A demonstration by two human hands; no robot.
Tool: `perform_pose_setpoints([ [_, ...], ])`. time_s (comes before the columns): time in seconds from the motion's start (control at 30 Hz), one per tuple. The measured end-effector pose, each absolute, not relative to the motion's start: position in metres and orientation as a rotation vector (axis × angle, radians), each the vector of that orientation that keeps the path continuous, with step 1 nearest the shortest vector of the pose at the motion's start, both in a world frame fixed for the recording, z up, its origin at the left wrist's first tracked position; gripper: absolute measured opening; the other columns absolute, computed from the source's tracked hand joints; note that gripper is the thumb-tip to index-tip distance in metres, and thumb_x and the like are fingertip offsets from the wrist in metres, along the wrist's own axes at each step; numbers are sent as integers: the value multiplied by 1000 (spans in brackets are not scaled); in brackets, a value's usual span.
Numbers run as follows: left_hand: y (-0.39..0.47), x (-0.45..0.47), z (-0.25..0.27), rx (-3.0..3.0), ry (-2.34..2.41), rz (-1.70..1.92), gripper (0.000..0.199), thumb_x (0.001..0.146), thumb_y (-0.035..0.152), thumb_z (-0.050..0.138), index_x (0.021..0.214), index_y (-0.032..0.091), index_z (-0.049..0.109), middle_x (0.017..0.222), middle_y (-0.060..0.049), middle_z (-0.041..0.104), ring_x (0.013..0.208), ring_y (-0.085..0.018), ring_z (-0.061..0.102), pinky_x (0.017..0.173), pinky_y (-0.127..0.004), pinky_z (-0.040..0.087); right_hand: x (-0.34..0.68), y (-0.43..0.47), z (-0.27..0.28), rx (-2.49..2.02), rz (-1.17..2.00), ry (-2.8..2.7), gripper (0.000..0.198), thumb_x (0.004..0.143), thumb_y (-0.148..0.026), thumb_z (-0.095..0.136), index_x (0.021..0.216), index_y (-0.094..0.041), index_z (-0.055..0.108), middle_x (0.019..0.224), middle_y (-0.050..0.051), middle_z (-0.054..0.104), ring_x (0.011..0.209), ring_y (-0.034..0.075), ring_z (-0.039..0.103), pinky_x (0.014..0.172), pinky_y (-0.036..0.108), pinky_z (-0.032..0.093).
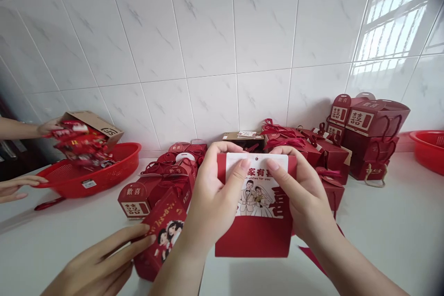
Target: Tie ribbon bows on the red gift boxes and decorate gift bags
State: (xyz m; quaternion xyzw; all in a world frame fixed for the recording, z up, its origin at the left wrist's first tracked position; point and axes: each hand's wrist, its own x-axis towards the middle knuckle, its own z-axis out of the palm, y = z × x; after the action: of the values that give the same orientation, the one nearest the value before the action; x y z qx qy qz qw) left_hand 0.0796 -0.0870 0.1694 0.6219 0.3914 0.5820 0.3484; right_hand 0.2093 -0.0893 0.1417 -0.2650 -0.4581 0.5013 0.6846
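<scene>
Both my hands hold a red wedding favor box upright in front of me. Its white flap carries a cartoon couple, red lettering and a small hole near the top edge. My left hand grips the left side, thumb on the flap and fingers behind. On the right side my right hand does the same. Whether the box is filled does not show. Left of my forearm, another person's hand holds a dark red box with a printed couple.
At far left another person's hands tip a cardboard box of red packets into a red plastic basket. Red gift boxes with ribbons stand along the tiled wall. Stacked boxes and a second red basket are at right.
</scene>
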Motion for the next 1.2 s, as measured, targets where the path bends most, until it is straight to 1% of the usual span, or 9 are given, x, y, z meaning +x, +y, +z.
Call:
perform_pose_setpoints([
  [0.23,-88,79,169,1620,1032,1518,22,84,40,64,97,25,55,90,-1,66,71,-15,61,59,-23,50,207,-89,141,-646,1035,-1055,28,74,-34,77,87,-24,53,69,-3,58,58,11,53,51,21,45],
  [0.5,-84,73,170,1669,1046,1405,23,87,43,61,101,26,53,91,-1,65,76,-17,62,68,-27,51,207,-88,141,-692,1003,-1077,30,74,-35,77,86,-24,52,67,-4,57,56,11,52,49,20,45],
  [0.73,-88,77,169,1602,1058,1468,22,84,43,63,96,26,54,86,-1,65,71,-17,62,57,-25,49,208,-89,141,-699,1008,-1079,30,74,-36,77,87,-25,53,69,-3,59,58,12,55,51,22,48],
  [0.87,-89,79,169,1576,1060,1471,24,82,43,65,96,26,55,76,1,63,62,-16,60,51,-23,47,208,-88,140,-673,1025,-1083,30,75,-35,76,89,-25,53,70,-2,60,59,13,56,52,23,49],
  [1.03,-88,80,170,1591,1057,1534,23,81,40,67,92,24,56,76,1,64,62,-14,60,57,-24,48,209,-88,140,-648,1036,-1080,29,76,-34,75,89,-25,52,70,-3,59,58,12,55,52,22,47],
  [1.2,-88,81,170,1580,1053,1544,23,80,39,68,91,24,56,74,2,63,60,-13,58,56,-23,47,209,-88,140,-644,1041,-1083,30,76,-35,76,90,-25,51,71,-3,59,60,13,56,53,23,49],
])
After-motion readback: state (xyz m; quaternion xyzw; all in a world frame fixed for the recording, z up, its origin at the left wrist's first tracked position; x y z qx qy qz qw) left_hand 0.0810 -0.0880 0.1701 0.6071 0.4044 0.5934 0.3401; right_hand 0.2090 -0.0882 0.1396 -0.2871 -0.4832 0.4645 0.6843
